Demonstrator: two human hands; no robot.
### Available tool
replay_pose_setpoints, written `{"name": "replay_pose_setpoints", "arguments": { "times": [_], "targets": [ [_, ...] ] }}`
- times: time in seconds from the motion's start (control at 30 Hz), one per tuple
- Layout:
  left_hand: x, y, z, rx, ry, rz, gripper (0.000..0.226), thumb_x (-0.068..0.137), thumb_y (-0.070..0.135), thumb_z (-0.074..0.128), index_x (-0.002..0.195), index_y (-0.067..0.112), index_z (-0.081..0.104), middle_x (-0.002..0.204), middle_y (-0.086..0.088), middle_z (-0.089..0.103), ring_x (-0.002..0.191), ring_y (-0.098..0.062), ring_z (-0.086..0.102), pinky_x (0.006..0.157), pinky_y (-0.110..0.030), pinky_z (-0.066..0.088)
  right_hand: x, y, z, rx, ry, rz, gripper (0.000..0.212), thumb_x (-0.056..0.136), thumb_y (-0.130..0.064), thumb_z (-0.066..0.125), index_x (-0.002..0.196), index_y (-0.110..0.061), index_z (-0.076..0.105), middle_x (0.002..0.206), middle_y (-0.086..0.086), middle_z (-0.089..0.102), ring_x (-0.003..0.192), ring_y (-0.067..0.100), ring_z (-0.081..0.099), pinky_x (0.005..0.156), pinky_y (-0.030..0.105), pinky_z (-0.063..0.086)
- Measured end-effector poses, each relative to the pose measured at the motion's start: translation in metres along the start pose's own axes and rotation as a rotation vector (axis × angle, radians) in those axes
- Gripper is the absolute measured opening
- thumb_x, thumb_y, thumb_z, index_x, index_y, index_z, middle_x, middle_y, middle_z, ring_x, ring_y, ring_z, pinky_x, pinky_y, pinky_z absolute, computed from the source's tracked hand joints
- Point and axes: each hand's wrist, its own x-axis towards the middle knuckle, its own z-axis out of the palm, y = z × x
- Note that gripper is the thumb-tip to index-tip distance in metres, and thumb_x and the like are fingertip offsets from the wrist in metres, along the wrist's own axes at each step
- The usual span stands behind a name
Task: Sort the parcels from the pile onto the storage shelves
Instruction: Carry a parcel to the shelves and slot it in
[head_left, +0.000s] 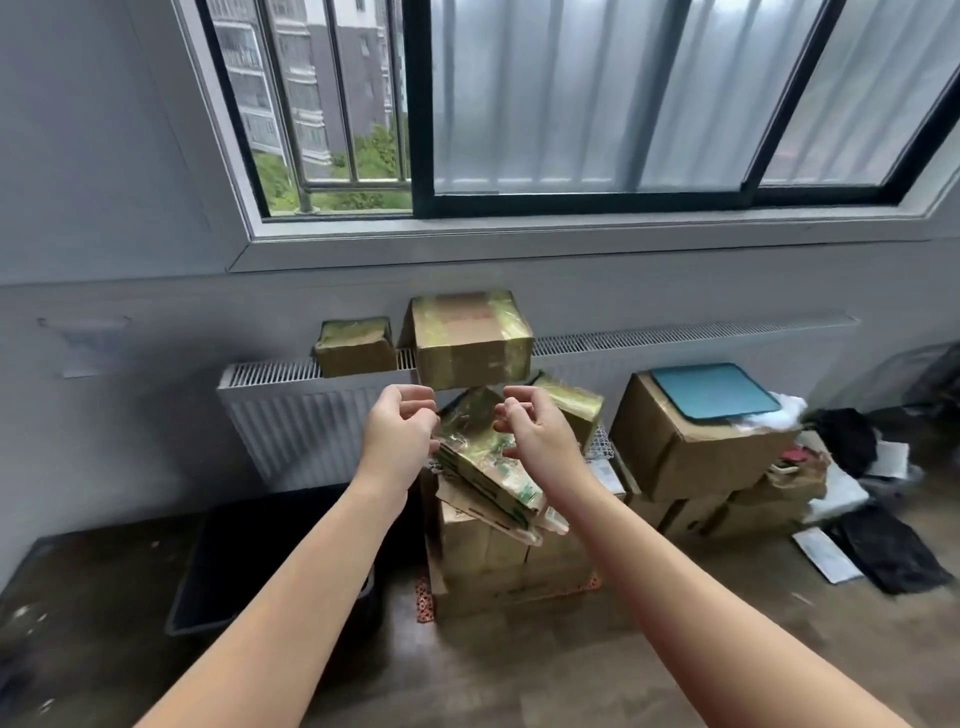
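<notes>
Black-framed sliding window (571, 104) filled the upper wall. Beneath it ran a white ribbed panel radiator (311, 415). On the floor to the right stood a big brown cardboard carton (691, 457) with a flat teal pad (714, 389) lying on top. A black plastic bin (234, 561) sat on the floor to the left, below the radiator.

The pile was straight ahead: a plain cardboard carton (498, 571) at the bottom with crumpled parcels heaped on it. A large tape-wrapped brown box (472, 338) sat up on the radiator top, its front overhanging the pile. Under it a flattened, shiny taped parcel with green print (483, 467) leaned on the heap, tilted. A small tape-wrapped brown box (356, 347) rested on the radiator just left of the large one.

My left hand (397, 434) and right hand (540, 436) were raised just below the large box, apart, palms facing each other, fingers half curled, with the flattened parcel between them. Fingertips of both lay at that parcel's edges; I could not tell whether either hand gripped it.
</notes>
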Motion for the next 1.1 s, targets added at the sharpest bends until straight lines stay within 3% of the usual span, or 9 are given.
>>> {"name": "replay_pose_setpoints", "arguments": {
  "times": [0.57, 0.73, 0.87, 1.0, 1.1],
  "targets": [
    [0.326, -0.056, 0.068, 0.015, 0.011, -0.193, 0.021, 0.096, 0.002, 0.046, 0.106, 0.017, 0.056, 0.111, -0.006, 0.058, 0.104, -0.02, 0.058, 0.077, -0.029, 0.054, 0.321, 0.06, 0.053, -0.148, -0.038, 0.148, 0.027, 0.103, -0.028, 0.043, 0.127, -0.021, 0.052, 0.109, -0.006, 0.061, 0.103, 0.012, 0.063, 0.091, 0.042, 0.055],
    [0.389, -0.085, 0.082, 0.067, 0.062, -0.295, 0.02, 0.096, 0.006, 0.048, 0.111, 0.016, 0.056, 0.111, -0.005, 0.059, 0.092, -0.014, 0.057, 0.079, -0.033, 0.052, 0.39, 0.087, 0.052, -0.211, -0.038, 0.215, 0.032, 0.103, -0.027, 0.042, 0.132, -0.016, 0.052, 0.114, -0.001, 0.062, 0.107, 0.016, 0.061, 0.095, 0.046, 0.053],
    [0.432, -0.107, 0.093, 0.189, 0.123, -0.312, 0.032, 0.097, 0.016, 0.053, 0.129, 0.014, 0.054, 0.128, -0.005, 0.058, 0.108, -0.02, 0.057, 0.089, -0.034, 0.049, 0.44, 0.114, 0.039, -0.354, -0.027, 0.214, 0.031, 0.103, -0.024, 0.042, 0.13, -0.014, 0.054, 0.118, -0.001, 0.058, 0.107, 0.012, 0.053, 0.09, 0.028, 0.042],
    [0.463, -0.126, 0.107, 0.3, 0.119, -0.386, 0.058, 0.098, 0.018, 0.051, 0.152, 0.013, 0.031, 0.154, -0.006, 0.038, 0.138, -0.025, 0.04, 0.1, -0.031, 0.037, 0.487, 0.147, 0.02, -0.592, -0.026, 0.153, 0.038, 0.1, -0.02, 0.043, 0.134, -0.007, 0.052, 0.137, 0.013, 0.052, 0.128, 0.025, 0.045, 0.108, 0.038, 0.036],
    [0.48, -0.141, 0.115, 0.31, 0.12, -0.472, 0.062, 0.098, 0.015, 0.05, 0.155, 0.011, 0.024, 0.158, -0.008, 0.032, 0.142, -0.026, 0.035, 0.103, -0.031, 0.034, 0.515, 0.164, 0.009, -0.6, -0.072, 0.246, 0.05, 0.1, -0.024, 0.044, 0.146, -0.006, 0.038, 0.145, 0.015, 0.046, 0.131, 0.03, 0.045, 0.11, 0.046, 0.038]
  ]
}}
